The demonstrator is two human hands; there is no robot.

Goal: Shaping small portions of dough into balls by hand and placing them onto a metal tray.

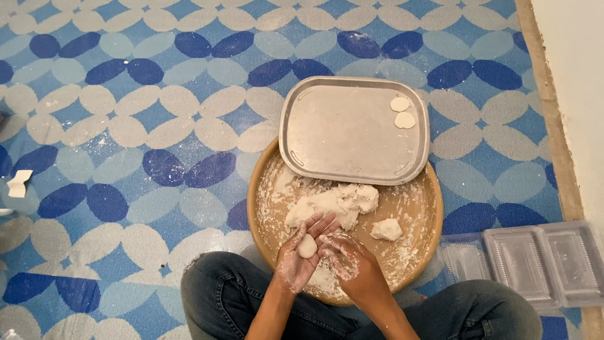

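A small ball of white dough (307,246) lies in the palm of my left hand (299,255), whose fingers are spread under it. My right hand (345,261), dusted with flour, touches the left hand's fingertips beside the ball. Both hands hover over a round wooden tray (423,217) that holds a large lump of dough (333,204) and a smaller piece (385,230). A floured rectangular metal tray (352,132) rests on the wooden tray's far rim. Two flattened dough discs (402,112) sit in its far right corner.
I sit cross-legged in jeans (217,296) on a mat (126,126) patterned in blue and white. Clear plastic trays (535,261) lie on the mat at my right. A pale wall (576,82) runs along the right edge. A scrap of paper (19,182) lies far left.
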